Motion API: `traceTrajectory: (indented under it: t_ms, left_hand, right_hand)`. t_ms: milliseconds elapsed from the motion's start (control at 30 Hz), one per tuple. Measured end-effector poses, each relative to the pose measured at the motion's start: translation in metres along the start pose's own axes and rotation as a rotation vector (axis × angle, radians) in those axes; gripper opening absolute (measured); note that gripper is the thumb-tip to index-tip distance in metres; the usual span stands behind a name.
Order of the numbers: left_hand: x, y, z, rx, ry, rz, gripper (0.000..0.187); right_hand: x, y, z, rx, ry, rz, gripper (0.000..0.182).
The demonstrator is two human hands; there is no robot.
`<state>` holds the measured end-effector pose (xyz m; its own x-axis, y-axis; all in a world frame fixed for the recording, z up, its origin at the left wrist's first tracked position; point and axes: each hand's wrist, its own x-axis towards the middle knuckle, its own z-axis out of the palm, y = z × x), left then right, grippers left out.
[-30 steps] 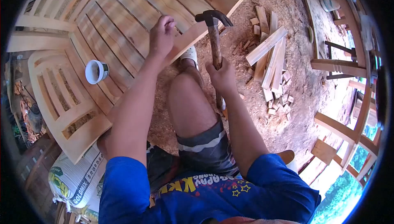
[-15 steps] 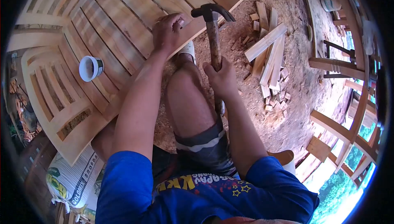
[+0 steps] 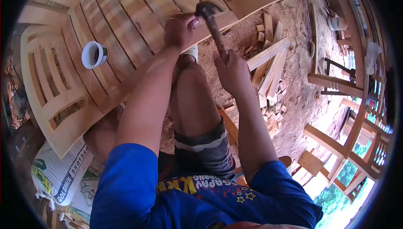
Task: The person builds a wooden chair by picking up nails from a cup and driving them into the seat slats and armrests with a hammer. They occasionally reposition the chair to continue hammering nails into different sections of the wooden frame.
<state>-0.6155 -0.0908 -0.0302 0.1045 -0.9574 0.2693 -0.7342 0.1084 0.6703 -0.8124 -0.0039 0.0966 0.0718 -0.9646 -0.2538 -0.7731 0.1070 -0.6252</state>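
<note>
In my right hand [image 3: 233,70] a claw hammer [image 3: 215,32] is gripped by its wooden handle, its dark head tilted over the front rail beside my other hand. My left hand [image 3: 180,31] rests at the front edge of a slatted wooden bench [image 3: 119,15], fingers curled together in a pinch. What is between those fingertips I cannot tell. A white plastic cup [image 3: 89,55] sits on the bench slats to the left, with something dark inside.
Wood strips [image 3: 273,55] and small offcuts lie piled on the sawdust-covered floor [image 3: 300,61] at right. Wooden furniture frames [image 3: 336,84] stand along the right side. A printed white sack [image 3: 67,178] is at lower left, below the bench's slatted arm [image 3: 54,76].
The hammer's head has swung left and down, closer to my left hand's fingertips. My left hand stays pinched at the bench edge. The view has shifted slightly.
</note>
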Motion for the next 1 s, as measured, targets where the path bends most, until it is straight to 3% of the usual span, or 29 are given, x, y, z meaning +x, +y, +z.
traceTrajectory:
  t_ms: [67, 167, 200, 233, 300, 333, 433, 500, 567, 667, 733, 800, 833, 867, 967, 1000]
  left_hand:
    - [0.002, 0.004, -0.002, 0.075, -0.011, -0.029, 0.016]
    - [0.0, 0.005, -0.006, -0.094, 0.058, 0.051, 0.017]
    - [-0.001, -0.003, -0.004, -0.143, -0.059, -0.015, 0.021]
    - [-0.005, -0.006, -0.009, -0.043, 0.01, 0.015, 0.025]
    - [-0.025, -0.006, -0.018, 0.15, 0.13, 0.072, 0.033]
    - [-0.035, -0.014, -0.024, 0.194, 0.121, 0.02, 0.037]
    - [-0.081, -0.052, -0.067, 0.371, 0.084, -0.105, 0.045]
    - [-0.116, -0.073, -0.099, 0.543, 0.079, -0.137, 0.049]
    - [-0.142, -0.083, -0.121, 0.692, 0.079, -0.148, 0.052]
    - [-0.139, -0.081, -0.121, 0.647, 0.017, -0.281, 0.053]
    - [-0.144, -0.088, -0.12, 0.597, 0.048, -0.226, 0.053]
    - [-0.147, -0.089, -0.121, 0.576, 0.063, -0.209, 0.052]
    - [-0.146, -0.086, -0.124, 0.574, 0.061, -0.214, 0.052]
    - [-0.143, -0.082, -0.126, 0.571, 0.063, -0.22, 0.052]
    - [-0.143, -0.082, -0.125, 0.569, 0.038, -0.255, 0.051]
    - [-0.143, -0.081, -0.124, 0.596, 0.044, -0.258, 0.051]
  right_hand:
    - [0.005, 0.001, -0.005, -0.101, -0.057, 0.022, 0.044]
    - [-0.013, -0.063, -0.047, -0.026, 0.036, 0.021, 0.043]
    - [-0.021, -0.089, -0.066, 0.023, 0.068, -0.003, 0.039]
    - [-0.028, -0.106, -0.079, 0.073, 0.099, -0.025, 0.036]
    - [-0.03, -0.106, -0.079, 0.493, 0.244, -0.31, 0.02]
    - [-0.028, -0.109, -0.077, 0.552, 0.28, -0.468, 0.013]
    - [-0.018, -0.08, -0.04, 0.598, 0.345, -0.361, 0.014]
    - [-0.006, -0.052, -0.025, 0.113, 0.088, 0.042, 0.029]
    - [0.009, 0.012, 0.008, -0.216, -0.041, -0.014, 0.032]
    - [-0.006, -0.03, -0.021, -0.07, 0.068, 0.02, 0.031]
    - [-0.023, -0.079, -0.062, 0.084, 0.154, 0.038, 0.033]
    - [-0.033, -0.103, -0.093, 0.21, 0.367, -0.162, 0.028]
    - [-0.035, -0.116, -0.097, 0.545, 0.414, -0.303, 0.009]
    - [-0.03, -0.118, -0.103, 0.567, 0.457, -0.588, 0.006]
    - [-0.011, -0.097, -0.068, 0.81, 0.579, -0.863, 0.009]
    - [-0.011, -0.073, -0.041, 0.692, 0.578, -0.786, 0.013]
